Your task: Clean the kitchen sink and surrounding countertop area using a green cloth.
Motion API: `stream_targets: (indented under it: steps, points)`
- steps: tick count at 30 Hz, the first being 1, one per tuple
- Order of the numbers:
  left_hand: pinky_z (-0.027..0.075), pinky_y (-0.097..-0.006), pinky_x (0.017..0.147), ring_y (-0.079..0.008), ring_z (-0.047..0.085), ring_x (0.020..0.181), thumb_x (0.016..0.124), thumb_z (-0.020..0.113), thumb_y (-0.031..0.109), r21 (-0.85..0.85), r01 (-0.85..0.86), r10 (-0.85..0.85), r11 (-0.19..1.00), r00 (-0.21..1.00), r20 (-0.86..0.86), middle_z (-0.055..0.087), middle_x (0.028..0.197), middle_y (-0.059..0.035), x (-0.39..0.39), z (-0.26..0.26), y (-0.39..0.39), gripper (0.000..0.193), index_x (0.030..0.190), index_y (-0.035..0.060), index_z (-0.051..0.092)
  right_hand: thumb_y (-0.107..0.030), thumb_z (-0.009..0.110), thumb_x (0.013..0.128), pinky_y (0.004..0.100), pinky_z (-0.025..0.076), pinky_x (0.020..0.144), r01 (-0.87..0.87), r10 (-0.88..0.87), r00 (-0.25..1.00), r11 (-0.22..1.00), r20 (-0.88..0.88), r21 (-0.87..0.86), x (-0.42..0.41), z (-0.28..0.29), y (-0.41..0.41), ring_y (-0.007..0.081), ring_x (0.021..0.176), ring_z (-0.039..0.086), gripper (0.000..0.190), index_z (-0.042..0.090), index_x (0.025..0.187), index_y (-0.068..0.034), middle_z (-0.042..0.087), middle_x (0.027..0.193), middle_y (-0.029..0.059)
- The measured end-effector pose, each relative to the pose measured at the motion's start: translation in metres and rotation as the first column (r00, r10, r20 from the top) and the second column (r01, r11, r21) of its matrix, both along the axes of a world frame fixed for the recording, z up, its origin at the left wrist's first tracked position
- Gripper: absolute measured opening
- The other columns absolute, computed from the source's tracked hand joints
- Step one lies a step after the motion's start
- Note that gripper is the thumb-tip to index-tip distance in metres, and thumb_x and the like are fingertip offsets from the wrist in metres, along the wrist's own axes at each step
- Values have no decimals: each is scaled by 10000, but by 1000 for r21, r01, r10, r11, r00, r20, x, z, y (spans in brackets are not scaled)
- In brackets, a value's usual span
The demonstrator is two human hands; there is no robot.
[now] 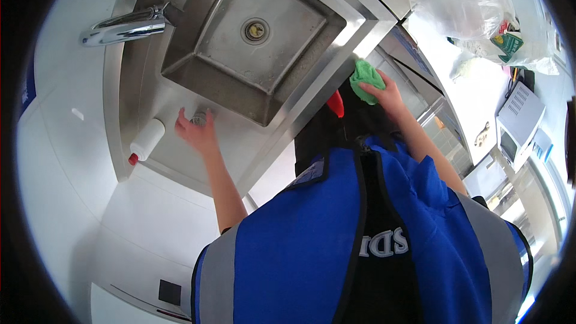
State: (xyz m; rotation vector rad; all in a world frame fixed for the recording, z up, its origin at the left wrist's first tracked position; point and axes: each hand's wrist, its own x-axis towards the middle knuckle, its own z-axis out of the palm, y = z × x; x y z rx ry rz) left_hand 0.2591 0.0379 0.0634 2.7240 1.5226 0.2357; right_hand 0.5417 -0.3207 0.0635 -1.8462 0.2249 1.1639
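On the steel counter beside the sink, my left hand [198, 136] has its thumb and fingers spread around a small grey metallic item [198, 119], likely a steel wool scrubber. A gap shows between the fingers and this item, the thumb is close against its other side, and the hand is slightly blurred. My right hand [387, 95] grips a folded green cloth [366, 82] in front of my body, just off the sink's front edge. The stainless steel sink basin [288, 22] lies before me, with yellow scraps in its drain [255, 31].
A chrome faucet [126, 27] projects at the left. Near the wall lies a white bottle with a red cap [147, 139]. Plastic bags [463, 4] rest on the white counter [468, 94] at the right, farther along from a white boxy device [522, 117]. Something red [335, 104] hangs by my waist.
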Motion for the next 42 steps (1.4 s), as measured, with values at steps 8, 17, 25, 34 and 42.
stream_targets:
  steps: [8,17,25,34,42]
  points:
    - [478,-368,671,-280,625,707,765,636,234,-719,138,-5,682,983,185,652,742,-123,108,-110,-19,217,876,49,655,-245,751,730,295,460,845,-167,171,983,984,61,-68,-7,6,-12,150,939,592,550,536,1185,-22,630,1024,80]
    - [500,-383,747,-311,640,822,738,645,265,-717,-84,65,692,996,-54,669,832,-138,169,-252,4,238,890,91,701,-209,743,725,300,449,846,-237,258,965,936,48,-261,-6,4,-73,160,941,585,517,544,1165,-24,633,1008,75]
    - [503,-404,792,-329,629,913,721,657,289,-653,-308,32,692,917,-398,653,958,-185,185,-296,8,326,928,39,676,-195,743,723,288,453,837,-82,89,996,956,14,-281,-6,1,-102,146,925,590,503,550,1152,-18,635,1002,77]
    - [503,-397,757,-328,637,876,754,680,301,-645,-416,201,641,902,-382,652,956,-194,192,-316,-4,396,933,-51,649,-199,744,722,298,446,862,-152,165,986,931,11,-333,-17,0,-100,161,944,590,547,522,1187,-14,633,1012,87]
    - [499,-411,791,-365,621,903,692,678,293,-662,-409,280,628,912,-298,641,934,-230,193,-319,-6,379,878,-37,664,-204,741,723,304,452,853,-205,232,972,899,25,-386,-24,5,-87,166,946,593,530,535,1179,-30,637,1008,93]
